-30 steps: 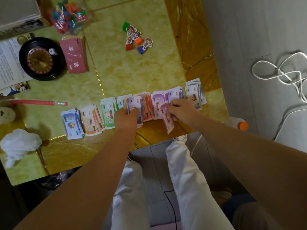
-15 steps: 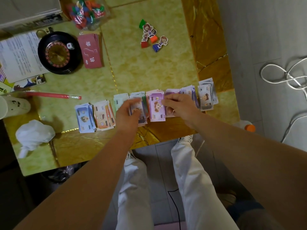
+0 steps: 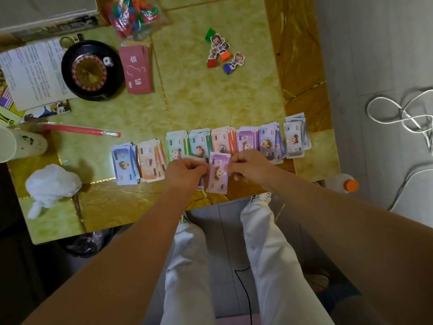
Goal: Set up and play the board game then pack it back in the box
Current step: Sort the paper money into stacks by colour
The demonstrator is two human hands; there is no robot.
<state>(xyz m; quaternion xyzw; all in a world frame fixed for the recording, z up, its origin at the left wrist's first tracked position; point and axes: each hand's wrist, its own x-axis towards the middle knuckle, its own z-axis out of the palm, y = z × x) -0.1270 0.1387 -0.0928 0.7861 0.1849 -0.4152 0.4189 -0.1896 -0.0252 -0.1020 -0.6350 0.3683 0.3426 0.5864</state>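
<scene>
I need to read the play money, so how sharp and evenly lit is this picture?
Head view: soft overall, so print on the purple note held by the left hand and right hand is hardly legible; wide-angle bend warps the table edges; light dim and even, no strong glare, faint shadow beside the white bag.

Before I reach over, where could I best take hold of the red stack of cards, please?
Probably its near short end, approached from your side. The red stack of cards lies flat; the roulette wheel crowds its left edge and the bag of coloured pieces its far end, leaving the near end and right edge free.
</scene>
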